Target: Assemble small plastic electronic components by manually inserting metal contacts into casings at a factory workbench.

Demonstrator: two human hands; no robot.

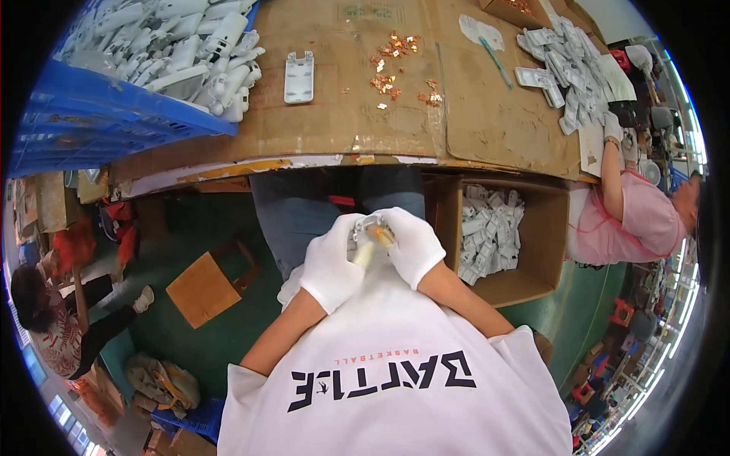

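Left hand: gloved in white, the left hand (331, 267) curls around the near side of a small white part (368, 226), fingers closed on it, held in the lap just below the table (471, 114) edge
Right hand: the right hand (411, 245), also gloved, closes over the part from the other side; a pale stick-like tool (367, 248) with an orange tip sits between the two hands, and which fingers grip it cannot be made out
Part: mostly hidden by both gloves, only its top edge showing; its shape is hard to tell
On the table: a single white housing (299, 77) lies flat, left of a scatter of copper bits (391, 64); cardboard covers the top
Crate: a blue crate (91, 114) heaped with white housings stands at the table's left end, cut off by the frame's rim
Box: a cardboard box (544, 235) of white pieces sits under the table's near edge, right of the hands
Others: a person in pink (631, 216) works at the table's right end; another person (53, 315) sits low to the left, partly cut off
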